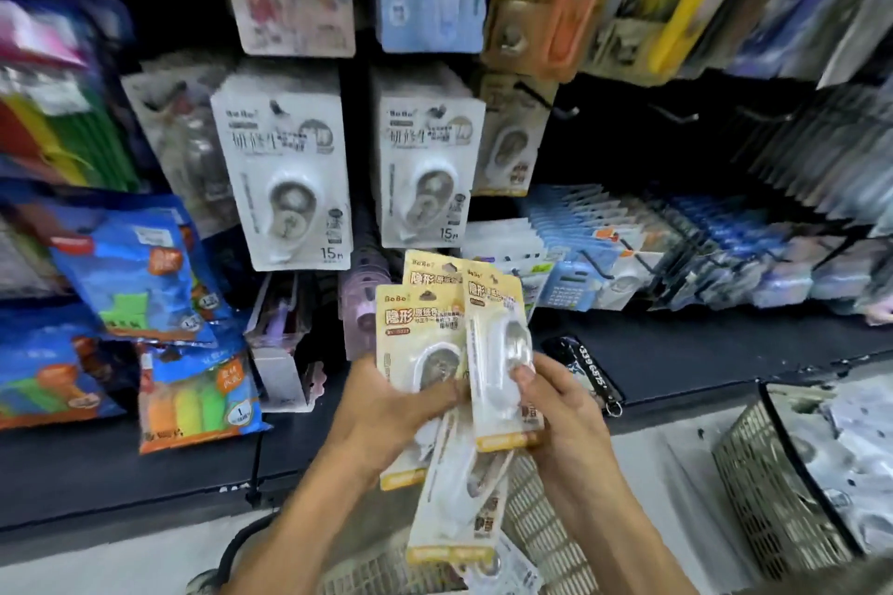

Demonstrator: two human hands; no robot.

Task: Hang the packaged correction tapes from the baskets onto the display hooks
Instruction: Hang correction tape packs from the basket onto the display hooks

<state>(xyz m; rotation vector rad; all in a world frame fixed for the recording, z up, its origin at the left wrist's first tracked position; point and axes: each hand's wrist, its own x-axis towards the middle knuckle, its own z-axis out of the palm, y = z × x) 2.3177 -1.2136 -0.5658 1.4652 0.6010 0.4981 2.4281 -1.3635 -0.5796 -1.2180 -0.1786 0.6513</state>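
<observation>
In the head view, I am holding a bunch of yellow correction tape packs (425, 353) in my left hand (386, 406), thumb curled over the front. My right hand (555, 406) is pinching one yellow pack (500, 353), thumb on its clear bubble. The packs are standing tall, hole ends pointing up at the shelf. An empty hook (560, 109) is sticking out up and to the right of the packs, so my right hand is nearer. There is dark open room around it. The white correction tape packs (285, 174) are hanging straight above. The mesh basket (541, 522) is sitting just below my hands.
</observation>
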